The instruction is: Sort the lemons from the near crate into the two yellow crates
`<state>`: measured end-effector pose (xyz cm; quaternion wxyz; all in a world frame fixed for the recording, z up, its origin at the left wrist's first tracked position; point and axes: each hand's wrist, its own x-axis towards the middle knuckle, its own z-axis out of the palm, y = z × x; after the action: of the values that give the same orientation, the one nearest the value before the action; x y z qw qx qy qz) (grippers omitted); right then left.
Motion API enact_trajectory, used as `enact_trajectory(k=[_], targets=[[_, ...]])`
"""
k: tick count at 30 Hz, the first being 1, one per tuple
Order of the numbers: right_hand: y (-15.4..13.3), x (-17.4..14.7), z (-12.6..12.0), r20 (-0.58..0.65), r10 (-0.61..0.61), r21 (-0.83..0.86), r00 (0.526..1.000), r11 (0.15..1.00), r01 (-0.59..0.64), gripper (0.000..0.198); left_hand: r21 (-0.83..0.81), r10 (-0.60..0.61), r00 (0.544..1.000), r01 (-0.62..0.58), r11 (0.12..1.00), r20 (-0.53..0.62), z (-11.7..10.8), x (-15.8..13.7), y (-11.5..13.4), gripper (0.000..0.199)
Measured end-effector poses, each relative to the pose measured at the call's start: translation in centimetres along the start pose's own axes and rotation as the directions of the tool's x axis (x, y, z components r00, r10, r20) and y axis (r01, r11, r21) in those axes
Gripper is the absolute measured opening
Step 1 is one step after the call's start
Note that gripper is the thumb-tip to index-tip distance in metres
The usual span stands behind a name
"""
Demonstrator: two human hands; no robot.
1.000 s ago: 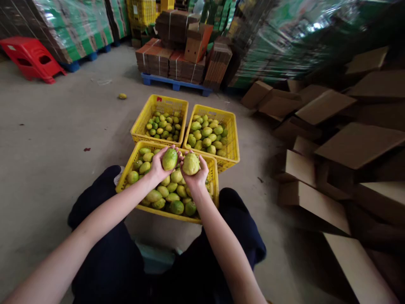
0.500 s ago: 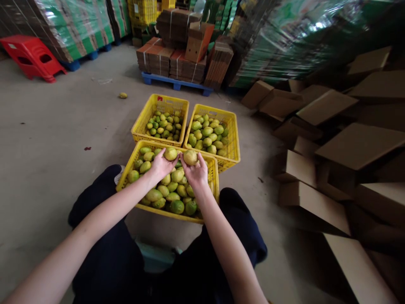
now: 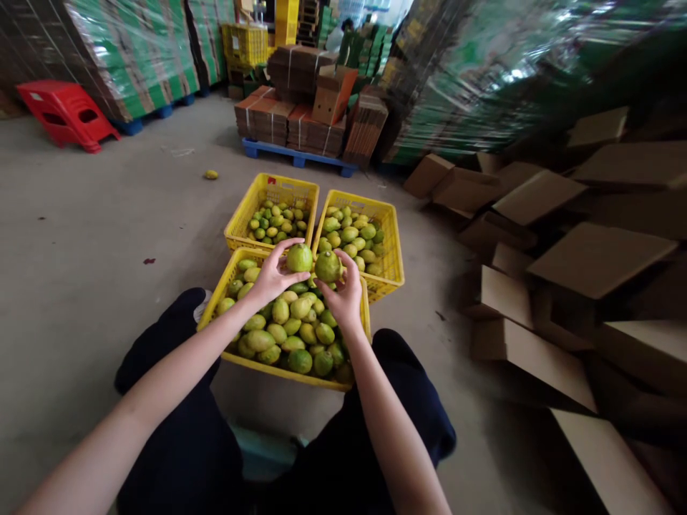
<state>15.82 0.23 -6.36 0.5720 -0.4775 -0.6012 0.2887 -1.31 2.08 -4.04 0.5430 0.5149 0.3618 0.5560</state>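
Observation:
Above the far part of the near yellow crate (image 3: pixel 290 378), my left hand (image 3: pixel 273 277) grips a yellow-green lemon (image 3: pixel 299 258) between thumb and fingers. Close beside it, my right hand (image 3: pixel 346 292) is closed on another lemon (image 3: pixel 328 266), its end turned up toward me. Many green and yellow lemons (image 3: pixel 293 327) fill the crate below. Touching its far side are two more yellow crates: the far-left crate (image 3: pixel 236 227) holds smaller lemons (image 3: pixel 276 218), the far-right crate (image 3: pixel 397 250) larger ones (image 3: pixel 351 234).
A lone lemon (image 3: pixel 211 174) lies on the floor. Flattened cartons (image 3: pixel 316 132) are stacked on a blue pallet (image 3: pixel 295 157). To the right, open cardboard boxes (image 3: pixel 542 343) form a pile. A red stool (image 3: pixel 67 114) stands at left, near wrapped pallets (image 3: pixel 134 57). My knees flank the near crate.
Both hands have turned the lemons, so greener sides and ends now show. My fingers now wrap over the far sides. The camera view has tilted up slightly.

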Motion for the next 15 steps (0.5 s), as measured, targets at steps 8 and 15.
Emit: enact_trajectory(k=[8,15], targets=[[-0.1,-0.5,0.8,-0.044,-0.013,0.038,0.999,0.999,0.015,0.053,0.074,0.02,0.999,-0.017,0.997,-0.046,-1.2,0.4,-0.8,0.067],[-0.8,0.3,-0.2,0.043,0.248,0.401,0.968,0.883,-0.244,0.058,-0.18,-0.154,0.988,0.15,0.972,-0.005,-1.3,0.6,0.1,0.069]])
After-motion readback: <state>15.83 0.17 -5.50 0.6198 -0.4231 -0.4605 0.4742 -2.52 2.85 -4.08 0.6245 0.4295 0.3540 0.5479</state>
